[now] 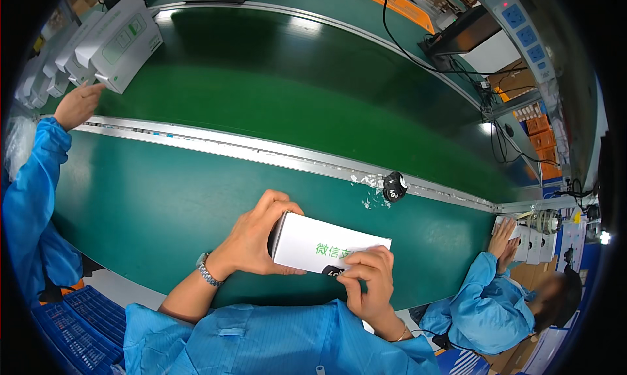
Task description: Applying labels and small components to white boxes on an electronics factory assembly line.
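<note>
A white box [307,239] with green print on its upper face is held in front of my body, above the near table. My left hand [251,238] wraps round its left end, thumb along the near side and fingers over the far edge. At the near edge of the box, my right hand [371,280] has thumb and fingers closed on a black sticker [332,270], which lies against the box. The right fingers cover part of the print. Beyond the box, a roll of black stickers [394,187] rests by the metal rail among white paper scraps [371,185].
A green conveyor belt [274,81] runs beyond the metal rail [261,154]. At far left, another person's hand [80,106] is by several white boxes [124,42]. A co-worker's hands [503,241] touch white boxes [535,244] at right. A power strip [522,29] hangs upper right.
</note>
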Tool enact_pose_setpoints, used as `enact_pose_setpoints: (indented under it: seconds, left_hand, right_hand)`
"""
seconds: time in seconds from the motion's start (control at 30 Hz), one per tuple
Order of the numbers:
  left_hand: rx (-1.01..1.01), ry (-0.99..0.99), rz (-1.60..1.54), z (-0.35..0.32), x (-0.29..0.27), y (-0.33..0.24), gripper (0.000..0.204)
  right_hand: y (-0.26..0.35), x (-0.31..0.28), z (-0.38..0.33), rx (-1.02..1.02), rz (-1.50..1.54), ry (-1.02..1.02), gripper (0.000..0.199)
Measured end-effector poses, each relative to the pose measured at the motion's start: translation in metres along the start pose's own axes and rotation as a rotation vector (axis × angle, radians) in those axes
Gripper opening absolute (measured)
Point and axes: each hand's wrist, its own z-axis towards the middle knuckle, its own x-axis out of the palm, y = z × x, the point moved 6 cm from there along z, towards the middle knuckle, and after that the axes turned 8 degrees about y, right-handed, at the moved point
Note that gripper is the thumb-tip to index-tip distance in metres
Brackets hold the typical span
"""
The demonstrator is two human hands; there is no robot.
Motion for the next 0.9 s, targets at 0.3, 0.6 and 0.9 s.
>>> enact_pose_setpoints:
  seconds: [0.3, 0.6, 0.9]
  left_hand:
    - [0.029, -0.037, 0.052, 0.001, -0.001, -0.002, 0.093]
    - [0.003, -0.062, 0.075, 0.005, 0.001, 0.004, 0.097]
    - [-0.05, -0.026, 0.081, 0.014, -0.002, 0.01, 0.098]
  right_hand:
    - [0.01, 0.003, 0.007, 0.108, -0.073, -0.083, 0.013]
    - [-0.004, -0.002, 0.008, -0.09, -0.024, -0.059, 0.011]
    - [-0.015, -0.02, 0.016, -0.219, 0.2, 0.151, 0.01]
